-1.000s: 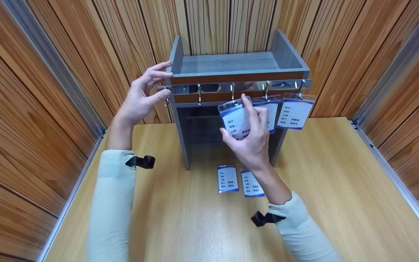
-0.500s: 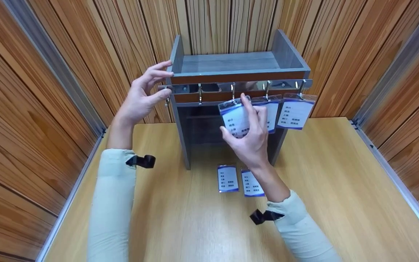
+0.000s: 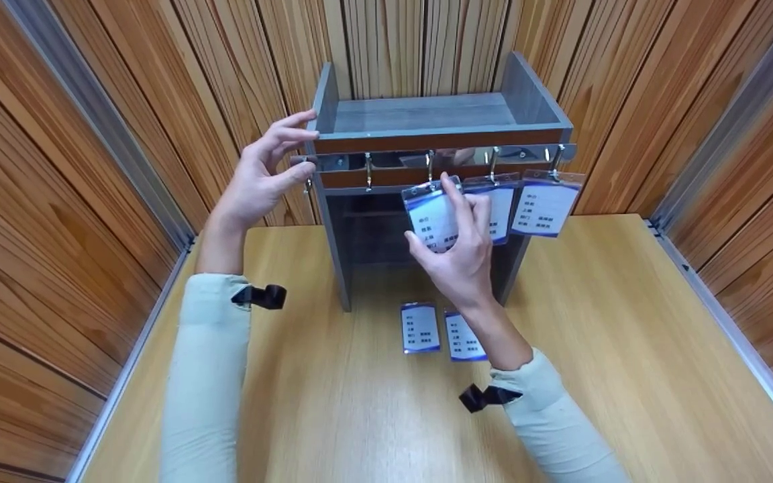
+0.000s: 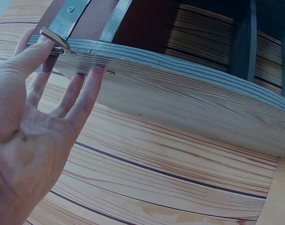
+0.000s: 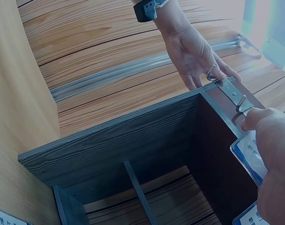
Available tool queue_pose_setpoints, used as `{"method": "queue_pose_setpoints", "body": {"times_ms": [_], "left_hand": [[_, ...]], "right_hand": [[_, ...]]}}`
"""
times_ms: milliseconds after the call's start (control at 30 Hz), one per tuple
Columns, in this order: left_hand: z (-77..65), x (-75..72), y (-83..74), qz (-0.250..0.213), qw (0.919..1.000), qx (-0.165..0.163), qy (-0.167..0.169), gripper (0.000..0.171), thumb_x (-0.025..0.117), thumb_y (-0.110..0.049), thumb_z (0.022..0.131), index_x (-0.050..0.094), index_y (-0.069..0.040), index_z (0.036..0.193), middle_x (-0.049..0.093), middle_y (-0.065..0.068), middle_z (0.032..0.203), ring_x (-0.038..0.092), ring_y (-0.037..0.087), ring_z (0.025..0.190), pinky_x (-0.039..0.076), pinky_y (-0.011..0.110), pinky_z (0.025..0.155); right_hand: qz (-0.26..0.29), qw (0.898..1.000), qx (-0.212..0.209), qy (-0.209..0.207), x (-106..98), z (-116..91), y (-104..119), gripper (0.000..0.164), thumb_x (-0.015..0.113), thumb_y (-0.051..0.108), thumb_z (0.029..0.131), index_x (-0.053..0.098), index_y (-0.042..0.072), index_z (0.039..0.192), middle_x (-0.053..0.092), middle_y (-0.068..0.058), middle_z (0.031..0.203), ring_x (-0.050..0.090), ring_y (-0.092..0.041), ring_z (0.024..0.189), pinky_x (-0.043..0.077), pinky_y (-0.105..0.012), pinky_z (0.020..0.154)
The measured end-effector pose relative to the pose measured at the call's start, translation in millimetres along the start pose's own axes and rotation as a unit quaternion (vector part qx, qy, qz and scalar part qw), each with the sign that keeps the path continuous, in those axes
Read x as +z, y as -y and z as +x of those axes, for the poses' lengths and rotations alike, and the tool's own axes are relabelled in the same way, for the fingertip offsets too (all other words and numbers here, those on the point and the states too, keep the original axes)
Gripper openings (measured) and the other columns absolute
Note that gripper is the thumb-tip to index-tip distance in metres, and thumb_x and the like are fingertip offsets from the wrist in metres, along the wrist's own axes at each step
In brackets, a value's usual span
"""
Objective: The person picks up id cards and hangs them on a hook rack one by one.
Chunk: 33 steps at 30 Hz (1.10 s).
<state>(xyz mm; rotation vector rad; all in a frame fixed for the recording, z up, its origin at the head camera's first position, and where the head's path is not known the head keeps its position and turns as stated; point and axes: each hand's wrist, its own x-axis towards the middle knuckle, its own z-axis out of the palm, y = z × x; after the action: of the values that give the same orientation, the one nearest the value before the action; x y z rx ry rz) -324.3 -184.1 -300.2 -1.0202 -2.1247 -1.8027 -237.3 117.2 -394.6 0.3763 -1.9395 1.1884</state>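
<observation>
My right hand [image 3: 464,251] holds a blue-and-white ID badge [image 3: 428,216] in a clear sleeve, thumb at its left edge and index finger near its top. The badge's top edge meets the middle hook [image 3: 430,164] of a metal hook rail [image 3: 396,161]; whether the hook passes through its slot cannot be told. My left hand [image 3: 259,174] rests at the left corner of a grey shelf unit [image 3: 417,117]. In the left wrist view, fairly straight fingers touch the side panel [image 4: 180,86], with the thumb at the rail's end beside a hook [image 4: 55,40].
Two badges hang from the right-hand hooks: one badge [image 3: 546,204] at the far right, another badge [image 3: 499,215] partly behind my right hand. Two more, a left badge [image 3: 420,327] and a right badge [image 3: 465,337], lie on the wooden table [image 3: 333,402]. Wood-panelled walls [image 3: 51,201] enclose it.
Hardly anything differs. My right wrist has shifted very slightly up and left, while the badge stays at the middle hook. My left hand keeps its place.
</observation>
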Motion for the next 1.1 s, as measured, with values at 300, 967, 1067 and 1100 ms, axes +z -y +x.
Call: {"method": "queue_pose_setpoints", "body": {"times_ms": [300, 967, 1067, 1100], "left_hand": [[0.2, 0.4, -0.2, -0.002, 1.0, -0.002, 0.001, 0.036, 0.065, 0.003, 0.109, 0.07, -0.009, 0.143, 0.043, 0.008, 0.18, 0.041, 0.03, 0.169, 0.044, 0.055, 0.133], [1.0, 0.8, 0.6, -0.006, 1.0, -0.005, -0.001, 0.037, 0.065, 0.005, 0.108, 0.07, -0.01, 0.142, 0.043, 0.009, 0.18, 0.042, 0.031, 0.168, 0.04, 0.061, 0.134], [0.9, 0.6, 1.0, -0.004, 1.0, -0.005, -0.002, 0.037, 0.065, 0.005, 0.108, 0.07, -0.01, 0.142, 0.043, 0.009, 0.18, 0.042, 0.031, 0.168, 0.041, 0.06, 0.134], [0.8, 0.5, 1.3, -0.004, 1.0, -0.006, -0.003, 0.038, 0.065, 0.005, 0.108, 0.07, -0.011, 0.142, 0.043, 0.009, 0.18, 0.042, 0.031, 0.168, 0.04, 0.059, 0.134]], "right_hand": [[-0.004, 1.0, 0.001, -0.001, 1.8, -0.8, -2.3, 0.085, 0.095, 0.014, 0.089, 0.055, 0.004, 0.164, 0.054, -0.021, 0.132, 0.057, -0.031, 0.126, 0.058, -0.03, 0.107], [-0.014, 1.0, 0.006, -0.002, 3.6, -4.3, -2.1, 0.085, 0.094, 0.017, 0.09, 0.055, 0.005, 0.164, 0.053, -0.021, 0.133, 0.057, -0.031, 0.126, 0.06, -0.034, 0.108], [-0.014, 1.0, 0.008, -0.001, 4.1, -4.6, -2.2, 0.085, 0.094, 0.018, 0.09, 0.054, 0.006, 0.164, 0.053, -0.021, 0.134, 0.056, -0.031, 0.127, 0.06, -0.035, 0.108], [-0.014, 1.0, 0.008, 0.0, 4.3, -4.8, -2.3, 0.085, 0.094, 0.019, 0.091, 0.054, 0.006, 0.165, 0.053, -0.021, 0.134, 0.056, -0.031, 0.127, 0.06, -0.035, 0.109]]}}
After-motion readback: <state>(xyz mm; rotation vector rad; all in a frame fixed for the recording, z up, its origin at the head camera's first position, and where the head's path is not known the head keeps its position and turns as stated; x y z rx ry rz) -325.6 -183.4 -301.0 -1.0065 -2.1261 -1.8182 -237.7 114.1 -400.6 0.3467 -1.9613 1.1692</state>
